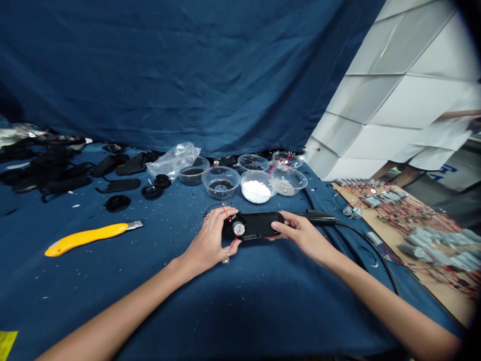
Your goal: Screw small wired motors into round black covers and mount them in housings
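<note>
Between my two hands is a black plastic housing [261, 224], held level just above the blue cloth. A small silver motor [238, 228] with red wires sits in its left end. My left hand [214, 235] grips that end, with the thumb below and the fingers above. My right hand [296, 233] closes round the other end, its thumb lying on the top face. Just past my right hand lies a black handle-like piece [319, 217] with a cable; whether it touches the housing I cannot tell.
Clear plastic bowls hold black screws [221, 185], white bits [256, 190] and grey bits [285, 188]. A yellow utility knife [90, 236] lies at left, blade out. Black plastic parts [120, 185] are spread behind it. At right, a board [376, 220] carries wired motors; a person stands beyond.
</note>
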The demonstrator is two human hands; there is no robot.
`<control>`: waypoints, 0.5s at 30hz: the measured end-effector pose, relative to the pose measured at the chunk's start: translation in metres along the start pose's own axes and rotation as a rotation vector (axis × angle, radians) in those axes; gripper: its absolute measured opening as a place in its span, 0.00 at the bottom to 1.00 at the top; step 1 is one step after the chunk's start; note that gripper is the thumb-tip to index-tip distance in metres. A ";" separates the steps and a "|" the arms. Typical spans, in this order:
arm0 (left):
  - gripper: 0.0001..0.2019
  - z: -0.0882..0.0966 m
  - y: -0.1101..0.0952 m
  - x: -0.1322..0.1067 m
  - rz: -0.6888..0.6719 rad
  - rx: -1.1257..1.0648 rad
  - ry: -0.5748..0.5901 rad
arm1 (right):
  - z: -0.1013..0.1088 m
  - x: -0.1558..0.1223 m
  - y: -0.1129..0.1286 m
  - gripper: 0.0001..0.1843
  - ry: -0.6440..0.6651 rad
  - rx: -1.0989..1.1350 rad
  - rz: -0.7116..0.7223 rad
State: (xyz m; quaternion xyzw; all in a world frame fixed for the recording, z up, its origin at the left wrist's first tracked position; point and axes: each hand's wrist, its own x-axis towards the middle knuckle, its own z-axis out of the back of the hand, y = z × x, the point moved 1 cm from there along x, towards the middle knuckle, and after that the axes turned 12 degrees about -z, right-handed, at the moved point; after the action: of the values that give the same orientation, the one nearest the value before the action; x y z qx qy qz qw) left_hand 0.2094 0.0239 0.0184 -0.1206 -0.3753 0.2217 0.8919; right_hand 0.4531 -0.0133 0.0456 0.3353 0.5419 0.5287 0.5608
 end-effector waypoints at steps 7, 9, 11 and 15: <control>0.40 0.003 -0.002 -0.001 -0.033 -0.030 -0.113 | -0.002 0.004 -0.003 0.19 0.058 0.204 -0.051; 0.40 0.003 -0.004 -0.001 -0.044 -0.021 -0.120 | -0.002 0.004 -0.004 0.19 0.059 0.223 -0.051; 0.40 0.003 -0.006 -0.001 -0.081 0.004 -0.137 | -0.002 0.005 -0.006 0.18 0.046 0.233 -0.037; 0.39 0.004 -0.013 -0.002 -0.204 0.063 -0.189 | 0.000 0.003 -0.009 0.10 -0.124 0.129 0.136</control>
State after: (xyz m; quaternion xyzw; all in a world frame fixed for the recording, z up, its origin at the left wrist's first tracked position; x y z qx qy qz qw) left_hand 0.2095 0.0123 0.0248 -0.0324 -0.4610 0.1520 0.8737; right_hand 0.4544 -0.0127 0.0364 0.4389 0.5149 0.5077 0.5334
